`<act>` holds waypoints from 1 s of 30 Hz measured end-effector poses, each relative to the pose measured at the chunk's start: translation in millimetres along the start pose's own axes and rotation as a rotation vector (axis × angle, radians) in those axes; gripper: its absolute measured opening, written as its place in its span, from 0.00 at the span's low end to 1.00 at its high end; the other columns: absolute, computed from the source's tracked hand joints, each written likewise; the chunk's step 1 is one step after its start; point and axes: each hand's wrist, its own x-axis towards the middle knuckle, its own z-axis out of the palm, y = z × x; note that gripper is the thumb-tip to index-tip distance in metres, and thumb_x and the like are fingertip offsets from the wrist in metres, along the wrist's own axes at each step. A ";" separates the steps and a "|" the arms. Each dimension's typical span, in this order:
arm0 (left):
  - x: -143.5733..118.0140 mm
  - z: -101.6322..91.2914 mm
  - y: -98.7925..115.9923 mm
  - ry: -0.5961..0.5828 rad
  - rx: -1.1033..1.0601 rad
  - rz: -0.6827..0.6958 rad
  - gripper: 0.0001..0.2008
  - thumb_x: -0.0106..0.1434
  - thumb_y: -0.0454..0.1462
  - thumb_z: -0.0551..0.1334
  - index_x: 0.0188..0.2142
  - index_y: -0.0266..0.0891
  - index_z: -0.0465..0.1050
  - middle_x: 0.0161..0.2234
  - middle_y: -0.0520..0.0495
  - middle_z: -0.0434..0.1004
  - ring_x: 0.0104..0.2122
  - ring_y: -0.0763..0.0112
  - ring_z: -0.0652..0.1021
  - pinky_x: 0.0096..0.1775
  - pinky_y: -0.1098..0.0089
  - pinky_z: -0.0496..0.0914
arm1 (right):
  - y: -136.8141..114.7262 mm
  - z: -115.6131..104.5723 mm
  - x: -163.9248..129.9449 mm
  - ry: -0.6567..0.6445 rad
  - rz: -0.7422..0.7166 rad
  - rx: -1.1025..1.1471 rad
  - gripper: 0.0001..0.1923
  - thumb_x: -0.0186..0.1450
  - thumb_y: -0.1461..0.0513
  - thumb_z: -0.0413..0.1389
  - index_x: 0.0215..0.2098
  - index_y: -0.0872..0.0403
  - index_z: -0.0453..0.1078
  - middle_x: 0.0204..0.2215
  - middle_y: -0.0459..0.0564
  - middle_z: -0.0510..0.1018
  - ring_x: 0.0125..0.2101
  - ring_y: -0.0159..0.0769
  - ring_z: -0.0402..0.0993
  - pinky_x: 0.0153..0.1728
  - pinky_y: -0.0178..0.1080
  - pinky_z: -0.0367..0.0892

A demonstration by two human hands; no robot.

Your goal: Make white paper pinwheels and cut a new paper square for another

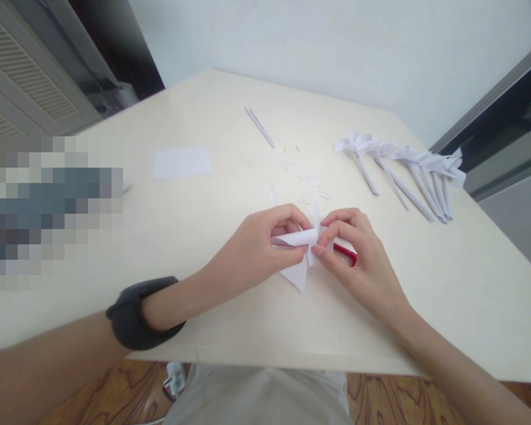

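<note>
The cream table point(248, 321) stretches from its near edge, in front of the person's lap, to a far corner against a pale wall point(292, 47). Close to the middle of the near edge, a white paper pinwheel point(298, 237) is held between both hands. The left hand point(254, 242) is partly closed, thumb and fingers pinching a curled flap; the right hand point(369, 268) is bent inward, fingertips gathered on the pinwheel's centre. A red handle point(346, 254) shows beneath the right hand, the rest hidden.

Beyond the hands lie paper scraps point(308, 179), and nearer the far corner two thin rolled-paper sticks point(259, 127) side by side. A white paper rectangle point(183, 162) lies towards the left edge. Finished-looking pinwheels point(402, 154) overlap in a row along the right edge, sticks pointing towards the near edge.

Past the left edge stands a louvred panel point(30, 59); wood-patterned flooring point(384, 398) shows below the near edge.
</note>
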 end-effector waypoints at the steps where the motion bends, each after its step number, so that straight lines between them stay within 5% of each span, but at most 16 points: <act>1: -0.1 0.1 0.1 -0.001 0.005 -0.003 0.07 0.54 0.32 0.57 0.34 0.39 0.67 0.33 0.52 0.73 0.36 0.70 0.74 0.36 0.71 0.68 | 0.0 0.1 0.1 0.000 0.001 0.002 0.04 0.59 0.66 0.55 0.28 0.51 0.65 0.40 0.49 0.65 0.46 0.40 0.63 0.49 0.50 0.58; 30: 1.9 -5.7 -2.5 -0.012 -0.160 -0.062 0.06 0.54 0.32 0.60 0.33 0.40 0.67 0.35 0.52 0.74 0.39 0.68 0.74 0.38 0.72 0.67 | 3.5 -4.2 1.7 0.102 0.013 0.065 0.03 0.60 0.65 0.54 0.32 0.50 0.66 0.39 0.48 0.68 0.44 0.38 0.65 0.46 0.44 0.61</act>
